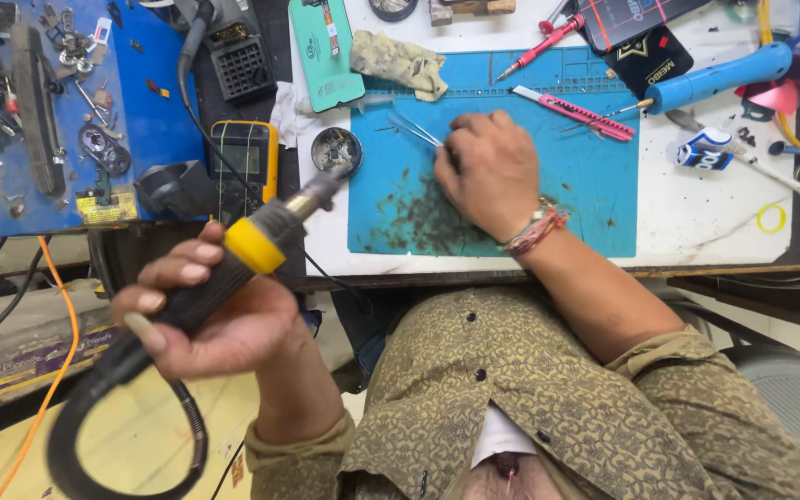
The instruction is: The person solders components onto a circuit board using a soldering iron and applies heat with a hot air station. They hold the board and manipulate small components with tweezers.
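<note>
Workbench seen from above. The left hand (210, 315), lower left of the frame, is clenched round the black-and-yellow handle of a soldering iron (252, 243); the iron's metal tip points up and right toward a small round tin (336, 150) at the left edge of the blue work mat (585, 194). Its thick black cord (94, 417) loops down below the hand. The right hand (491, 171), centre of the frame, rests knuckles-up on the mat and pinches a pair of tweezers (414, 130), whose tips point to the upper left. Dark debris speckles the mat just left of this hand. A yellow meter (244, 157) lies left of the tin; a pink utility knife (574, 113) lies on the mat's upper right.
</note>
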